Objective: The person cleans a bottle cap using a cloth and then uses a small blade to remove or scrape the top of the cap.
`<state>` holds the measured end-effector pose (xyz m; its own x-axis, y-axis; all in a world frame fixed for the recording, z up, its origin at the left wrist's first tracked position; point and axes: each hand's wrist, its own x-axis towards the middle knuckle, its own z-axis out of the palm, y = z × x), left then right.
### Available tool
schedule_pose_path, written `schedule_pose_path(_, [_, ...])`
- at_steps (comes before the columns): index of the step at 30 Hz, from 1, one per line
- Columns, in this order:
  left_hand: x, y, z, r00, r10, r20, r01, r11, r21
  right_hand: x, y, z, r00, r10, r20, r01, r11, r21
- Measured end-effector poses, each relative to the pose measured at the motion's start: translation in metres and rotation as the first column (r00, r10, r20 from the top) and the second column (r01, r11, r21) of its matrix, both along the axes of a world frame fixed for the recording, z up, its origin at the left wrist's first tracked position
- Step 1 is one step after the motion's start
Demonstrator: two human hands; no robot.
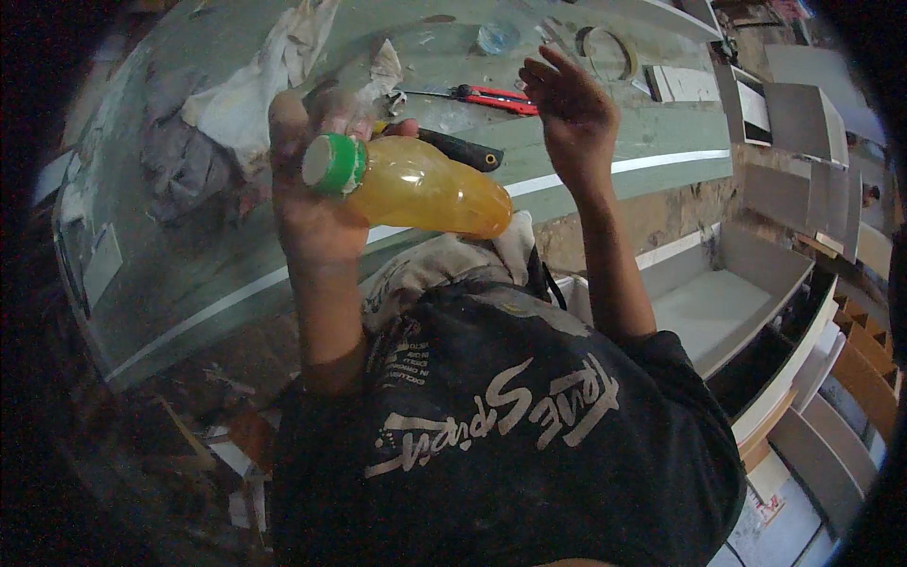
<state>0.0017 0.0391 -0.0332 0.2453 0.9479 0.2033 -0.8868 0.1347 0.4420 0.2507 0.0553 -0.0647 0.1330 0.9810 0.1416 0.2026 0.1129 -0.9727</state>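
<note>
My left hand [316,215] is closed round a clear plastic bottle [439,184] of yellow-orange liquid. The bottle lies on its side in the grip, its green cap [337,163] toward the left and its base tilted down to the right. White residue coats the cap's top and rim. Over the bench, my right hand [578,118] is raised with fingers stretched and nothing in it. A red-and-black handled tool [496,98] lies just left of it. Behind the bottle, a black handle [463,149] with a hole at its end is partly hidden.
The green bench top [661,132] carries a white strip along its near side. A pale cloth [250,104] and a dark grey crumpled bag [189,161] lie at left. A tape-like ring [609,52] sits at the back. White drawer boxes [718,302] stand at right.
</note>
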Motion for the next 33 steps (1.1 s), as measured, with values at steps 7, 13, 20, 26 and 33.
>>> schedule_pose_path(7, [-0.002, 0.006, 0.002, 0.999, 0.04, -0.034, -0.036, 0.995, 0.096, -0.01, -0.022, 0.04, 0.992, -0.039, -0.124, 0.023, 0.992, -0.127])
schedule_pose_path(13, [0.008, -0.007, 0.017, 0.901, 0.331, -0.281, -0.309, 0.943, 0.121, -0.044, -0.054, 0.088, 0.994, 0.105, -0.007, -0.105, 0.992, -0.074])
schedule_pose_path(20, [0.03, -0.004, 0.005, 0.575, 0.67, -0.47, -0.565, 0.74, 0.365, -0.082, -0.045, 0.073, 0.971, -0.037, 0.236, -0.065, 0.911, 0.408])
schedule_pose_path(26, [0.038, 0.007, -0.017, 0.426, 0.68, -0.596, -0.549, 0.718, 0.427, -0.081, -0.024, 0.042, 0.969, -0.086, 0.232, -0.035, 0.88, 0.474])
schedule_pose_path(33, [0.034, 0.07, -0.051, 0.473, 0.607, -0.639, -0.407, 0.793, 0.453, -0.073, 0.026, 0.011, 0.934, 0.019, 0.356, -0.14, 0.939, 0.315])
